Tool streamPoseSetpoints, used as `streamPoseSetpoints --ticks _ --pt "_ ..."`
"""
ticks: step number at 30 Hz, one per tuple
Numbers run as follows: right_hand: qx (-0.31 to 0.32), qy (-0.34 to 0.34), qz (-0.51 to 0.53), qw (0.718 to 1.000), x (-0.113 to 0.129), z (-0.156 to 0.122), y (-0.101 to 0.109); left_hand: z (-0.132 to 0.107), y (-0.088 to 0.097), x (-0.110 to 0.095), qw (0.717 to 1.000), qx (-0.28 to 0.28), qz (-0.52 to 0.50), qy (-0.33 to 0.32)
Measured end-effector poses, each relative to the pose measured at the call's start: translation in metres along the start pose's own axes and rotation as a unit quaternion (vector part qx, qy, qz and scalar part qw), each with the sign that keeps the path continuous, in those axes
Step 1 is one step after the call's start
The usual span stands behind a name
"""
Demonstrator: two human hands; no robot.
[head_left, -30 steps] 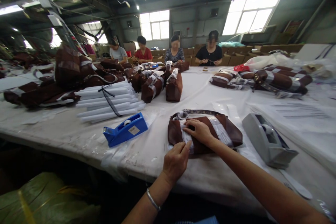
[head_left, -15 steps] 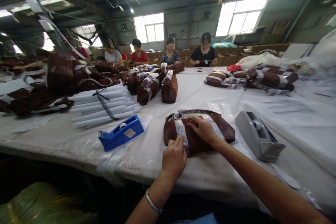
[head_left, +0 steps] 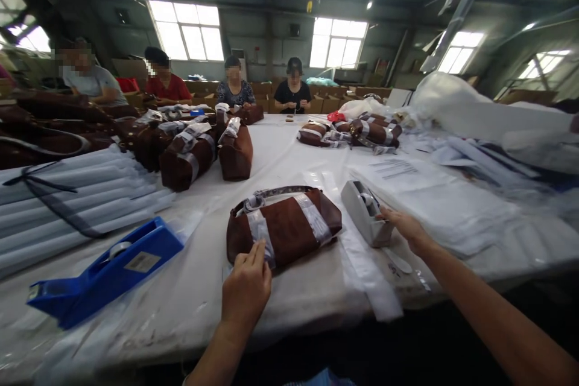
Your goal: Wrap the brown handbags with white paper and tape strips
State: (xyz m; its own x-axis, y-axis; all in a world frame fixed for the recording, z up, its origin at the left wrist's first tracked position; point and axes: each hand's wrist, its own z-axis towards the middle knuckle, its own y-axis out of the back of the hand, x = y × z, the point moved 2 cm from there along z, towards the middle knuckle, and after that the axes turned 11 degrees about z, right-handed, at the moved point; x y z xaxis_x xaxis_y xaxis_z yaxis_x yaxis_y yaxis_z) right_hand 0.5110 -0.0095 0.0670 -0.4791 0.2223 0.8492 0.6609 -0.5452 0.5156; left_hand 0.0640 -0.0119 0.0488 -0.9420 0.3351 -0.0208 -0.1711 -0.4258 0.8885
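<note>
A brown handbag (head_left: 289,223) lies on the white-covered table in front of me, with two bands of clear plastic wrap around its body and its strap along the far side. My left hand (head_left: 248,277) has its fingers pressed together on the left plastic band (head_left: 260,229), at the bag's near edge. To the right of the bag stands a grey tape dispenser (head_left: 362,211). My right hand (head_left: 407,229) has closed fingertips at the dispenser's near end; whatever they pinch is too small to make out.
A blue tape dispenser (head_left: 122,262) sits at the left beside a tied stack of white rolls (head_left: 76,193). More wrapped brown bags (head_left: 237,151) stand beyond. Plastic sheets (head_left: 434,199) lie at the right. Several people (head_left: 293,93) work across the table.
My right hand has left the handbag and moved right to the grey tape dispenser. The left hand stays on the left plastic band. The view has turned to the right.
</note>
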Motion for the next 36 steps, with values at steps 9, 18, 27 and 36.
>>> streamPoseSetpoints --ticks 9,18,27,36 --pt "-0.086 -0.05 0.274 0.956 0.028 -0.023 0.004 -0.002 -0.001 -0.001 1.0 0.0 0.017 -0.002" --pt "-0.077 -0.138 0.458 0.875 -0.006 -0.094 0.007 -0.001 0.0 -0.001 1.0 -0.002 0.016 -0.002" --pt "-0.08 -0.072 0.105 0.989 -0.053 -0.078 0.005 -0.003 0.0 0.0 1.0 -0.009 -0.009 -0.002" --pt "0.045 0.429 -0.238 0.87 0.013 -0.11 0.051 -0.001 0.001 0.007 0.999 0.008 -0.039 0.025"
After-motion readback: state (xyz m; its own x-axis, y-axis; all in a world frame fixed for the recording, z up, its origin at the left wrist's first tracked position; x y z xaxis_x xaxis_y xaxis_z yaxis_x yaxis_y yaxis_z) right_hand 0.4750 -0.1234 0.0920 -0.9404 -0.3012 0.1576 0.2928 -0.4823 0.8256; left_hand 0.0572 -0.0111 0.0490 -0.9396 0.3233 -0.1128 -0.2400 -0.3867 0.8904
